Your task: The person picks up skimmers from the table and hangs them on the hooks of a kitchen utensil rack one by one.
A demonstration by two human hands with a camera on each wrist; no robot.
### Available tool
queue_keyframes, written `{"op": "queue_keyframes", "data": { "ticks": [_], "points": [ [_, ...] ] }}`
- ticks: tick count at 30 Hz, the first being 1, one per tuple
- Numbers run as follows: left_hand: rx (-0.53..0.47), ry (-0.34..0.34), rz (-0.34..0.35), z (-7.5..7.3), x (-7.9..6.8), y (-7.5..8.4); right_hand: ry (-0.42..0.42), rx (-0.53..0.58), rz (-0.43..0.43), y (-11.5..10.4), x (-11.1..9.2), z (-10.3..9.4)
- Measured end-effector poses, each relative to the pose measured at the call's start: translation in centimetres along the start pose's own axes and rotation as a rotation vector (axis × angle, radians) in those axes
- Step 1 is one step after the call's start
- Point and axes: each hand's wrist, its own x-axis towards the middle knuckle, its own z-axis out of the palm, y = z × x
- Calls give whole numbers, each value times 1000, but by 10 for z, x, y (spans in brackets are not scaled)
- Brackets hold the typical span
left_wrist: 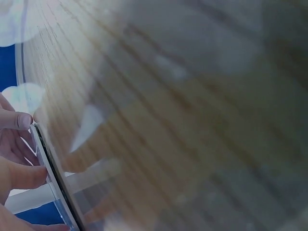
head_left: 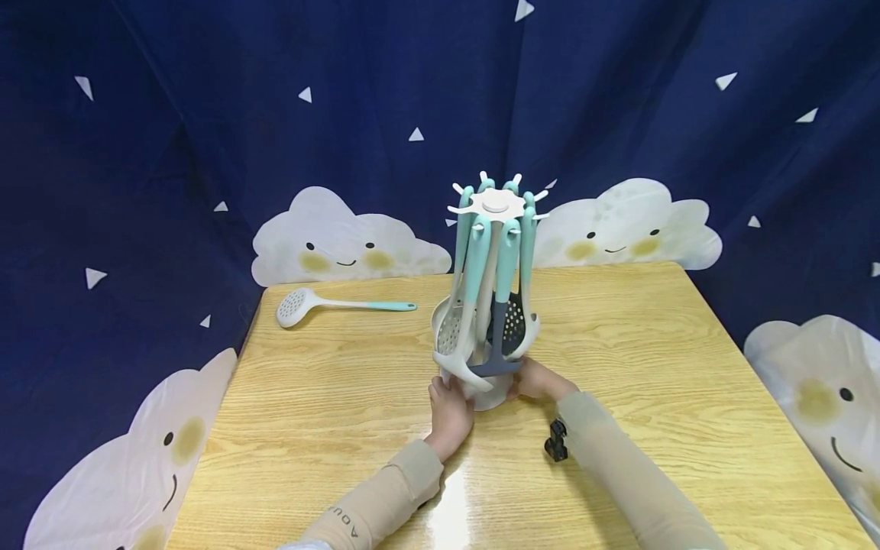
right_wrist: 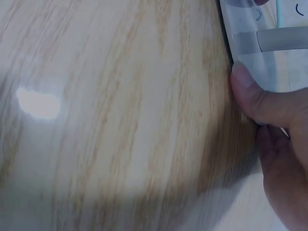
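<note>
A utensil stand (head_left: 495, 204) with a white hooked top rises from the middle of the table, hung with several teal-handled kitchen utensils (head_left: 476, 263). Their heads are off-white or dark grey, some perforated. My left hand (head_left: 451, 416) grips the near left rim of the stand's round base (head_left: 490, 399). On the right side of that base, my right hand (head_left: 541, 380) grips it too, partly hidden behind a dark grey utensil head (head_left: 496, 367). In the right wrist view the thumb (right_wrist: 245, 79) lies on the base's rim, near the post (right_wrist: 284, 38).
A white skimmer (head_left: 294, 307) with a teal handle end lies at the table's back left. The wooden table (head_left: 330, 412) ends at a dark blue curtain (head_left: 385, 92) with white triangles and cloud shapes. A small black object (head_left: 556, 441) sits at the right cuff.
</note>
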Motion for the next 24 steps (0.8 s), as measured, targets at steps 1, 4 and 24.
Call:
{"op": "queue_keyframes", "data": {
  "ticks": [1,4,24],
  "points": [
    [-1,-12,-2,-1,0,0,0,12,9,0,0,0],
    [0,-39,2,-2,0,0,11,48,46,0,0,2],
    [-179,-157,-39,-57,52,-42,482,-84,-68,4,-39,-39]
  ]
}}
